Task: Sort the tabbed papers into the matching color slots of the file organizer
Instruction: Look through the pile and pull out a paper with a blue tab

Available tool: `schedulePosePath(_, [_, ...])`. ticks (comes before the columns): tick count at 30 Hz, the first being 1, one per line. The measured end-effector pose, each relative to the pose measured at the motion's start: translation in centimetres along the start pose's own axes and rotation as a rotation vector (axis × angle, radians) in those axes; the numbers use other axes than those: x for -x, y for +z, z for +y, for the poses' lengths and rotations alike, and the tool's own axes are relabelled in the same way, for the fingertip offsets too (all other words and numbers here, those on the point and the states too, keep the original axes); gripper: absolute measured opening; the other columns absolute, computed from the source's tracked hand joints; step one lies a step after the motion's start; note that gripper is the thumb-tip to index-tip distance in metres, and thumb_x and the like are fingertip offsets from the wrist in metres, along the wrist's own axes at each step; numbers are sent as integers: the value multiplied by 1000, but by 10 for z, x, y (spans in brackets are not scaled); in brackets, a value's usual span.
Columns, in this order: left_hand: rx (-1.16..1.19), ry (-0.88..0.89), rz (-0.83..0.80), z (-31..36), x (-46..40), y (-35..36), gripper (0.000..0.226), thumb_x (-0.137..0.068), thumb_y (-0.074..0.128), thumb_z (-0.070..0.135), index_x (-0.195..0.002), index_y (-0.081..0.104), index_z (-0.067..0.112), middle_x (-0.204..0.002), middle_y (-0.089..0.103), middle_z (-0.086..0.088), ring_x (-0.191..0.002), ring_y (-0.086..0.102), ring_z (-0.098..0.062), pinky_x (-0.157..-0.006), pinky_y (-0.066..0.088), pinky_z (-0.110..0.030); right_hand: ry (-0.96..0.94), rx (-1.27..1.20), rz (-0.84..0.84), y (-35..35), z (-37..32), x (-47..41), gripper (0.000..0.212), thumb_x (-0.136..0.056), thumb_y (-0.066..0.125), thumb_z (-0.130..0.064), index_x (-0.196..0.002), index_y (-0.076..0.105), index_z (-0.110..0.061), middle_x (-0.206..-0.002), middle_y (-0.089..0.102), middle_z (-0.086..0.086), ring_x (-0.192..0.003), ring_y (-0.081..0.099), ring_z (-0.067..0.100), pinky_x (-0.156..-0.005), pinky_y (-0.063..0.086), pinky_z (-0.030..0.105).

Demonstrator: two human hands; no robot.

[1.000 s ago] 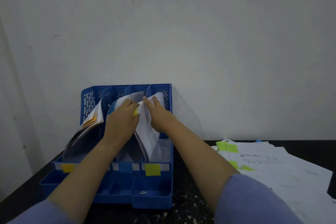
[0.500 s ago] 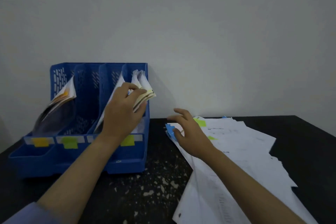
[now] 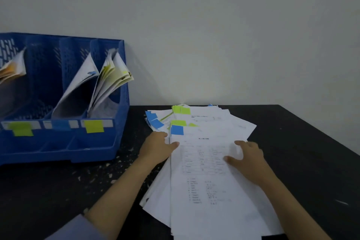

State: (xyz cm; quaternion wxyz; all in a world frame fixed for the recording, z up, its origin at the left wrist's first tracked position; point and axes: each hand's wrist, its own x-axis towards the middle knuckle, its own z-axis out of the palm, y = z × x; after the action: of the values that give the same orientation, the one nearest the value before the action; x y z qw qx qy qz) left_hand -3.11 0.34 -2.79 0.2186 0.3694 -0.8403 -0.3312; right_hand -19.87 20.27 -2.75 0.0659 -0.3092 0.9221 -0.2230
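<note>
The sorting looks partly done: the blue file organizer (image 3: 64,103) at the left of the table (image 3: 302,142) already holds papers in several slots, a sheaf with yellow-green tabs (image 3: 112,78) in the rightmost slot above the yellow-green label (image 3: 94,126), a curled sheet with a blue tab (image 3: 78,91) in the slot next to it, and orange-tabbed papers (image 3: 11,70) at the far left edge of view. The slot marked by the green label (image 3: 21,129) appears to hold nothing, though part of it is hidden. A good deal seems left, since a loose pile of papers (image 3: 210,181) lies on the table just to the right of the organizer, with blue and green tabs fanned out at its far end. The top sheet carries a blue tab (image 3: 176,130), so it probably belongs in the blue slot. The left hand (image 3: 157,148) rests at the sheet's left edge, thumb on top, fingers hidden beneath or beside it. The right hand (image 3: 247,156) lies flat on the page, fingers spread and relaxed. Nothing stands between pile and organizer; white specks dot the dark table.
</note>
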Motion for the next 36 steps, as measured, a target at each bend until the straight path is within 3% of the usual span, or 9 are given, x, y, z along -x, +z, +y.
schedulePosePath(3, [-6, -19, 11, 3, -3, 10, 26, -83, 66, 31, -63, 52, 20, -70, 46, 4, -63, 44, -7, -54, 35, -22, 54, 67, -14, -3, 3, -2, 84, -75, 65, -59, -141, 31, -22, -139, 36, 14, -129, 29, 33, -101, 32, 40])
schedulePosePath(5, [21, -25, 19, 6, -4, 14, 10, -83, 67, 28, -88, 66, 20, -90, 57, -1, -80, 54, -13, -69, 42, -22, 83, 51, -24, -5, 3, -4, 88, -71, 68, -59, -142, 29, -22, -136, 35, 15, -128, 28, 34, -98, 35, 41])
schedulePosePath(7, [58, -33, 58, 8, -4, 20, 25, -83, 67, 22, -107, 66, 14, -102, 60, -5, -87, 55, -14, -75, 44, -23, 98, 0, -38, -7, 4, -5, 91, -70, 72, -54, -142, 28, -22, -137, 32, 15, -129, 28, 34, -97, 38, 42])
schedulePosePath(13, [323, -72, 199, 14, -3, 24, 27, -83, 64, 2, -109, 62, 10, -90, 61, -5, -70, 54, -6, -52, 39, -7, 98, -177, -107, -12, 10, -9, 91, -65, 83, -35, -139, 32, -19, -139, 39, 12, -118, 46, 26, -84, 42, 32])
schedulePosePath(17, [314, -50, 147, 19, -2, 21, 31, -86, 63, 7, -117, 63, 5, -95, 64, -6, -79, 55, -9, -71, 42, -15, 78, -316, -57, -12, 12, -9, 82, -64, 85, -20, -132, 38, -17, -134, 47, 7, -109, 48, 20, -75, 37, 25])
schedulePosePath(23, [356, -80, 154, 10, 1, 13, 19, -86, 63, 10, -104, 68, 6, -88, 61, 6, -72, 52, 0, -51, 38, -3, 123, -473, -125, -27, 20, -9, 42, -71, 80, -17, -103, 52, -16, -88, 57, -10, -74, 56, 6, -52, 37, 19])
schedulePosePath(30, [618, -149, 180, 3, 3, 14, 19, -88, 62, 9, -105, 67, 4, -88, 65, 7, -75, 58, 2, -63, 47, -8, 83, -488, -287, -35, 27, -9, 24, -83, 68, -16, -103, 57, -19, -99, 66, -2, -91, 64, 20, -78, 54, 40])
schedulePosePath(32, [699, -185, 151, 1, 5, 15, 11, -86, 64, 9, -95, 69, 8, -95, 70, -2, -79, 63, -5, -72, 53, -21, 72, -498, -246, -38, 30, -9, 15, -86, 64, -16, -101, 60, -20, -98, 67, -2, -88, 65, 19, -72, 56, 37])
schedulePosePath(36, [716, -218, 177, -1, 6, 16, 16, -78, 73, 11, -93, 69, 9, -88, 69, 1, -78, 65, -7, -67, 52, -19, 72, -526, -144, -42, 37, -11, 11, -88, 61, -16, -85, 57, -26, -89, 62, -9, -82, 61, 13, -59, 48, 28])
